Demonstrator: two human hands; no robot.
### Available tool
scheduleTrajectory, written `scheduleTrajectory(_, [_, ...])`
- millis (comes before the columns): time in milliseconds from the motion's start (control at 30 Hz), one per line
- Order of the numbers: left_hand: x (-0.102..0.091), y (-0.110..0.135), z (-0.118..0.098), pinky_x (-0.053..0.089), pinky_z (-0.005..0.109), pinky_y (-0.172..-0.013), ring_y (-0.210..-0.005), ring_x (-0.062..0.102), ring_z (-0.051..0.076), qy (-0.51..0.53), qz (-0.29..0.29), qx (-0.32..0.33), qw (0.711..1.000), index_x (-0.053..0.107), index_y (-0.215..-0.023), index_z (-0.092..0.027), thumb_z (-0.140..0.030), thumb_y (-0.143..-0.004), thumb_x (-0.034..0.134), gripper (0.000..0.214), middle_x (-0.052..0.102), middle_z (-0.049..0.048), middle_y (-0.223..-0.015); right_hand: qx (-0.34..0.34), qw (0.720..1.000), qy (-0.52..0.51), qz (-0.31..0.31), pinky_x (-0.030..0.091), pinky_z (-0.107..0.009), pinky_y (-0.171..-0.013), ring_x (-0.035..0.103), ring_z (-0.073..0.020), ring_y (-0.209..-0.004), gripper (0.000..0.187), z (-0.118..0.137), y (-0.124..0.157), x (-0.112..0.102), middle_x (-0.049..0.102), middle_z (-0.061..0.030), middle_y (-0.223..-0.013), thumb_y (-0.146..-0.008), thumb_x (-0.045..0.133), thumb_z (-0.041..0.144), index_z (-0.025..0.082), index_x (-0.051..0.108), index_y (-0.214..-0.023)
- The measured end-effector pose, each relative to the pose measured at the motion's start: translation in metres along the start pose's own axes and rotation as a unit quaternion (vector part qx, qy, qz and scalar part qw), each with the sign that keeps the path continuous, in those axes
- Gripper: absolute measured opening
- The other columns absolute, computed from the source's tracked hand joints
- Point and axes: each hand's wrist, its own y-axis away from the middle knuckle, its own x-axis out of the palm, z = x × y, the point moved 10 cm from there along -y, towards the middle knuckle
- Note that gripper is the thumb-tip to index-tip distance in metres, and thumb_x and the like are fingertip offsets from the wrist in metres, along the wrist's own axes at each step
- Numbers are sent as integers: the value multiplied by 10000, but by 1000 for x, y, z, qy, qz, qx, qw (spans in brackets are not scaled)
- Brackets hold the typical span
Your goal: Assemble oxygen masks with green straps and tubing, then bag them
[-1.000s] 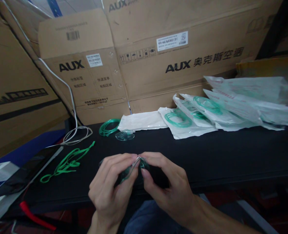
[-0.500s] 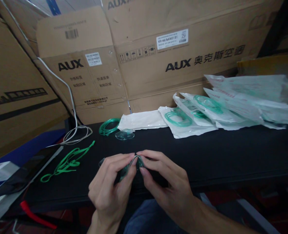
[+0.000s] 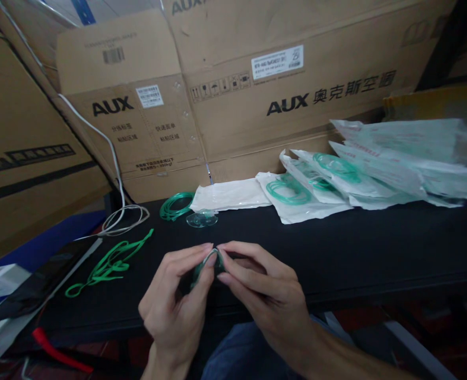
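Observation:
Low in the middle of the head view, my left hand [image 3: 178, 303] and my right hand [image 3: 268, 295] meet over the black table. Between them is a see-through green oxygen mask [image 3: 197, 272], mostly hidden by my fingers. A thin silvery strip [image 3: 214, 251] bends over its top edge. My left thumb and fingers pinch the mask from one side. On the other side, the right fingertips press at the strip. Beyond my hands lie a clear plastic piece [image 3: 202, 218] and a coil of green tubing [image 3: 175, 206].
A green elastic strap [image 3: 114, 264] lies to the left, near a white cable [image 3: 116, 158]. White packets with green tubing [image 3: 288, 190] are piled at the back right, beside a flat white packet [image 3: 233, 194]. Large cardboard boxes [image 3: 233, 116] stand behind the table [image 3: 355, 253].
Both hands and the mask have shifted slightly to the left. The right thumb has moved left, nearer the mask's edge. Both hands still hold the mask.

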Motion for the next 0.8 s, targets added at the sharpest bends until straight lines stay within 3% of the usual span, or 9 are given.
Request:
scheduleTrajectory(200, [8, 2, 12, 615, 315, -853, -1017, 708, 186, 45, 38, -58, 997, 704, -1078, -230, -35, -871, 685, 285, 732, 22, -1083, -20, 999, 32, -29, 598, -229, -870, 717, -157, -971, 313, 2, -2, -9, 739, -101, -1109, -843, 713, 24, 166, 770, -1116])
scheduleTrajectory(433, [10, -4, 1, 588, 253, -832, -956, 703, 150, -28, 59, -2, 998, 711, -1103, -229, -43, -899, 660, 280, 738, 9, -1052, -23, 999, 35, -26, 590, -237, -873, 712, -159, -959, 254, 1, -2, -10, 740, -104, -1064, -819, 745, 34, 139, 781, -1047])
scheduleTrajectory(800, [5, -5, 1, 567, 243, -879, -953, 703, 141, -12, 54, 10, 998, 716, -990, -200, -3, -874, 669, 234, 739, 10, -992, -11, 999, 33, -19, 594, -243, -836, 707, -159, -942, 245, -4, 2, -6, 728, -84, -1047, -822, 729, 31, 170, 781, -1017])
